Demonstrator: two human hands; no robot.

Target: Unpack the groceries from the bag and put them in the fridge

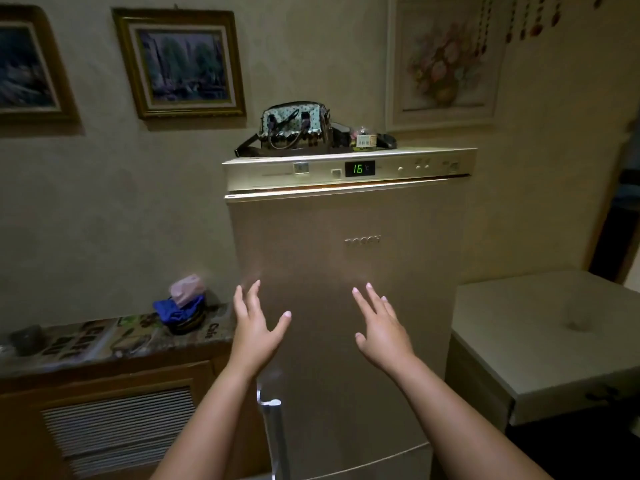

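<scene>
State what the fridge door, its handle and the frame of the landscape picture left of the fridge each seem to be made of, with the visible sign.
Fridge door: probably painted or coated metal, satin beige; it gives soft, blurred reflections.
Handle: polished metal or chromed plastic; bright silver glints.
Picture frame: apparently gilded wood; dull gold with moulded edges.

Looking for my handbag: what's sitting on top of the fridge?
On the fridge top: a patterned handbag, a small labelled jar, dark items beside it. Anything behind the handbag is hidden.
</scene>
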